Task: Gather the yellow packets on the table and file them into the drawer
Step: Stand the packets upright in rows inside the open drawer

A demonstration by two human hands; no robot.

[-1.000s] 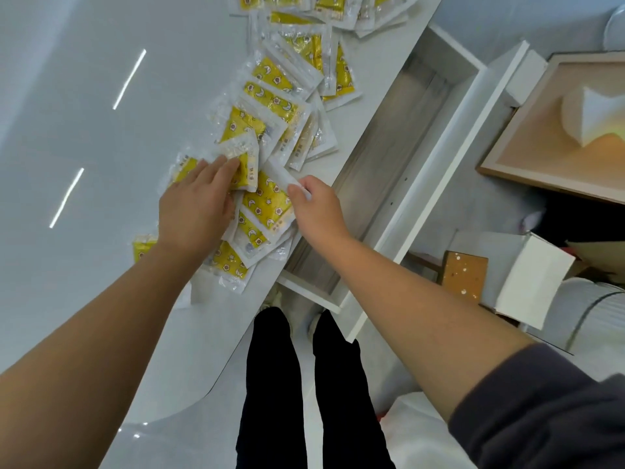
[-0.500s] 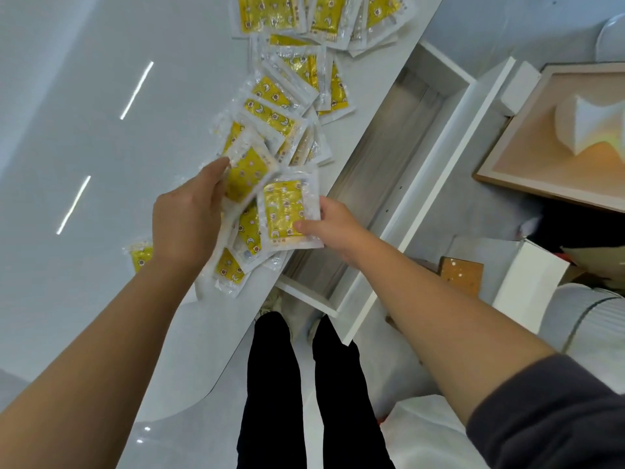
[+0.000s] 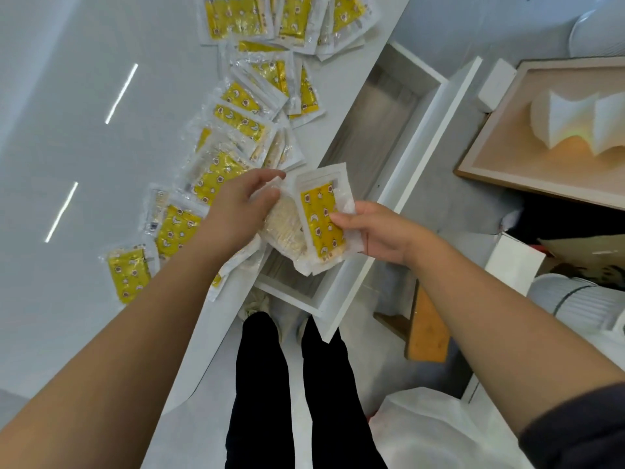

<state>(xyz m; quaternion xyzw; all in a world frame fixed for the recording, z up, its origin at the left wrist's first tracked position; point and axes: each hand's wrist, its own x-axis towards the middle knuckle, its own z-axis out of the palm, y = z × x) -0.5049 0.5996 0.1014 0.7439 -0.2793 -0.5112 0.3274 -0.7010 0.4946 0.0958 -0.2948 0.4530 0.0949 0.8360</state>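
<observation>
Several yellow packets (image 3: 238, 121) in clear wrap lie strewn along the white table (image 3: 67, 130), up to its right edge. My right hand (image 3: 378, 231) pinches one yellow packet (image 3: 321, 220) by its right side, above the near end of the open white drawer (image 3: 402, 184). My left hand (image 3: 240, 211) grips a second packet (image 3: 285, 228), turned so its pale back shows, and holds it against the first one. The drawer's grey floor (image 3: 368, 140) shows no packets.
A wooden-framed tray with white foam (image 3: 548, 130) stands to the right of the drawer. White boxes (image 3: 514, 262) and a wooden stool (image 3: 426, 330) sit on the floor at the right. My legs in black trousers (image 3: 287, 394) are below the drawer.
Both hands have lifted off the table pile, each with a packet, and moved right to over the drawer's near end. The left hand's packet has been brought up against the right hand's packet.
</observation>
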